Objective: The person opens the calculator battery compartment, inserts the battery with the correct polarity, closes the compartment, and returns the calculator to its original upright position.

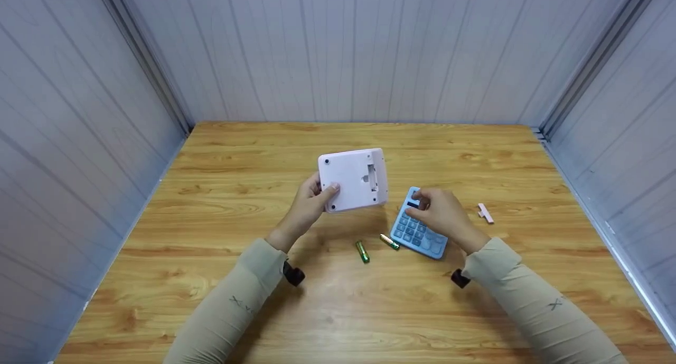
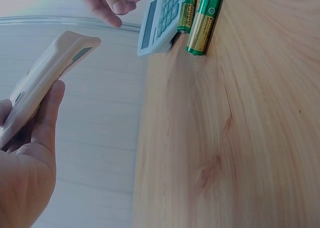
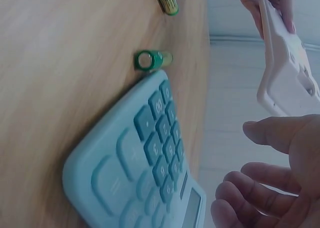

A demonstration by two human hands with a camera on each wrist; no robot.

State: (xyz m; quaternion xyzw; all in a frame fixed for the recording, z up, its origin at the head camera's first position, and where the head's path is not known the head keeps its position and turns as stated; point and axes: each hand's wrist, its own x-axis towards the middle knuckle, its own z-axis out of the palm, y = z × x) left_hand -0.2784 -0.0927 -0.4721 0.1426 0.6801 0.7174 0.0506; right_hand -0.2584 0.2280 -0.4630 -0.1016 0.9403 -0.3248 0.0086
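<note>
My left hand grips a pale pink calculator by its left edge, thumb on the back, which faces me in the head view. A battery compartment lies uncovered near its right side, and no battery shows in it. Above a blue calculator, my right hand hovers with fingers loosely bent. Its thumb and fingers stand apart in the right wrist view, nothing between them. Two green and gold batteries lie on the table: one battery left of the other battery, which is close beside the blue calculator.
A small pink battery cover lies on the wooden table, right of the right hand. Panelled walls border the table at the back and both sides. A small black device sits at the left wrist.
</note>
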